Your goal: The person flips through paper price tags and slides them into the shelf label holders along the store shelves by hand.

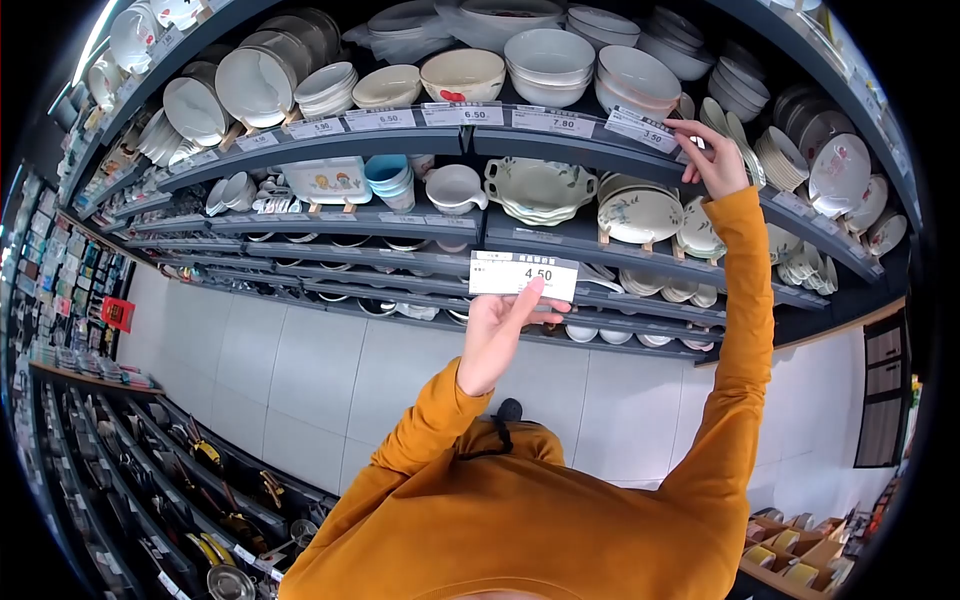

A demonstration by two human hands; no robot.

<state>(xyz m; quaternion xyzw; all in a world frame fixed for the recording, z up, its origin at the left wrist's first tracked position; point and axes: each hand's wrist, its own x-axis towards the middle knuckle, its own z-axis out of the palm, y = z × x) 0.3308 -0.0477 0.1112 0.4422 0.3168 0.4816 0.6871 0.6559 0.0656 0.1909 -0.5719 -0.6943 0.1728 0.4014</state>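
My left hand holds a white price tag reading 4.50 between thumb and fingers, in front of the shelves. Up at the shelf edge, my right hand pinches the right end of another price tag, marked 3.50, which tilts outward from the shelf front. Just behind that tag stands a stack of white bowls. To its left, a tag reading 7.80 sits on the same edge, below more stacked white bowls.
Plates stand upright at the upper left. A handled leaf-pattern dish and blue cups are on the shelf below. Behind me is a rack of kitchen tools. Pale floor tiles run along the aisle.
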